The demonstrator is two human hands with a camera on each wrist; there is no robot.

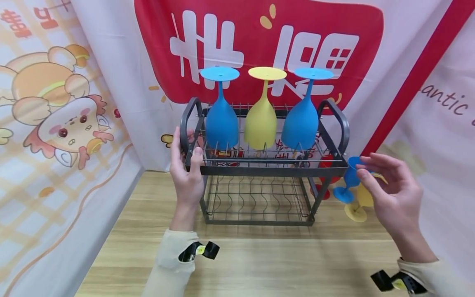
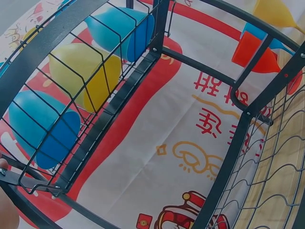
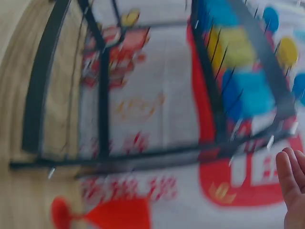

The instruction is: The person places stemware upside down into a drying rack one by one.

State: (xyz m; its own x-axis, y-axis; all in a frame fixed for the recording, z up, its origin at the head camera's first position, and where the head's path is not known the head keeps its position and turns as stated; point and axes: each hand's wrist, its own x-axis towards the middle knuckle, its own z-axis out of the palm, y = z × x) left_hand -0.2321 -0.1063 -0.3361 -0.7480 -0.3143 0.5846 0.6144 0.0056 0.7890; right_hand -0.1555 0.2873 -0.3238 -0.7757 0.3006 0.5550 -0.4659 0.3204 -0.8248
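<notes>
Hands (image 1: 190, 179) flanking wire rack (image 1: 274, 170), smooth goblets (image 1: 261, 126), upturned

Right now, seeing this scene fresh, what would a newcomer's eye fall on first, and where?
Three upside-down goblets, blue, yellow and blue, stand in a row on the upper tier of the dark rack. Behind them spreads a red panel with large white lettering. The left hand holds the rack at its left end.
</notes>
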